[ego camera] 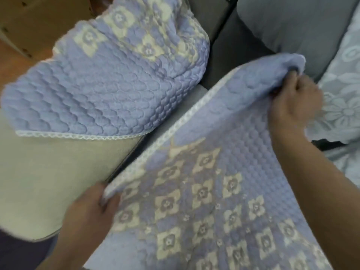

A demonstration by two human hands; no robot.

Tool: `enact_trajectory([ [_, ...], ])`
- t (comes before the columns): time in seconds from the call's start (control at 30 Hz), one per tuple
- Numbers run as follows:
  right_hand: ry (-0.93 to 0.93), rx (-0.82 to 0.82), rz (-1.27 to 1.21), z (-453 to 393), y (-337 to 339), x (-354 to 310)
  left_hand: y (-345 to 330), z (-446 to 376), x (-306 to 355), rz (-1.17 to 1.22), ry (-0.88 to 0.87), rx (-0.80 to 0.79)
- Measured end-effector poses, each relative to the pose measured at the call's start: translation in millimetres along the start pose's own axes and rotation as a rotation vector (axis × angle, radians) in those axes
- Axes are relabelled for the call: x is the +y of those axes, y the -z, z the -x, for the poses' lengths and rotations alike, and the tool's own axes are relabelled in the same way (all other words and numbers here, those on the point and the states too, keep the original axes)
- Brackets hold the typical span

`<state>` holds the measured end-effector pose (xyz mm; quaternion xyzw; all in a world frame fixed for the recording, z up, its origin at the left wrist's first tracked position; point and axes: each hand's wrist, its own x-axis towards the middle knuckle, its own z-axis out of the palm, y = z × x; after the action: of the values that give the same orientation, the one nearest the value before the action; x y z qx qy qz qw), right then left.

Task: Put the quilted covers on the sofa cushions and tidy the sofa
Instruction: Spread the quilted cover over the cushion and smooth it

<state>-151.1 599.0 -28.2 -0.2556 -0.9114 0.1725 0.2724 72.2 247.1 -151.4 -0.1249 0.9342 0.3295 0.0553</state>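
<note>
A lilac quilted cover point(218, 172) with cream flower squares and a white lace edge stretches across the sofa seat between both my hands. My left hand point(91, 209) grips its near lace corner at the lower left. My right hand point(296, 100) pinches its far corner, bunched up, near the grey back cushion point(288, 26). A second quilted cover point(109, 75) of the same pattern lies draped over the beige sofa armrest point(48, 172) at the left. A strip of the grey seat cushion point(175, 112) shows between the two covers.
A pale blue floral lace cover point(342, 98) lies over the sofa at the right. A dark gap point(220, 45) runs between armrest and back cushion. Brown wooden floor and furniture point(29, 26) show at the top left.
</note>
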Motion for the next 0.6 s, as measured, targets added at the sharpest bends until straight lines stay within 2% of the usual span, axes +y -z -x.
enact_trajectory([
  [0.03, -0.02, -0.008, -0.036, 3.4, -15.1, -9.0, -1.5, -12.0, 6.5, 0.003, 0.074, 0.037],
  [0.07, -0.008, -0.086, -0.083, 12.3, -31.1, -15.7, -4.2, -22.8, 12.1, -0.01, 0.131, 0.061],
  [0.1, 0.028, -0.286, -0.114, 28.7, -48.2, -19.2, -10.4, -27.1, 12.5, -0.038, 0.112, 0.075],
  [0.17, 0.054, -0.893, -0.111, 68.8, -79.1, -12.5, -26.2, -25.0, 7.8, -0.148, -0.075, 0.064],
  [0.2, 0.04, -1.14, -0.017, 88.9, -88.4, -5.6, -34.5, -18.1, 4.0, -0.214, -0.151, 0.048],
  [0.23, 0.054, -1.265, 0.11, 105.5, -91.3, 4.3, -41.1, -12.0, 0.9, -0.26, -0.21, 0.031],
  [0.3, 0.112, -1.308, 0.278, 131.3, -85.0, 29.4, -55.6, 4.1, -17.7, -0.337, -0.28, 0.005],
  [0.37, 0.096, -1.343, 0.305, 144.0, -73.7, 53.3, -65.6, 18.7, -41.9, -0.351, -0.325, -0.027],
  [0.47, 0.009, -1.422, 0.378, 139.9, -64.0, 81.9, -70.2, 35.3, -80.0, -0.424, -0.44, 0.009],
  [0.6, -0.023, -1.491, 0.361, 128.5, -76.3, 101.9, -62.8, 56.5, -90.5, -0.532, -0.479, 0.065],
])
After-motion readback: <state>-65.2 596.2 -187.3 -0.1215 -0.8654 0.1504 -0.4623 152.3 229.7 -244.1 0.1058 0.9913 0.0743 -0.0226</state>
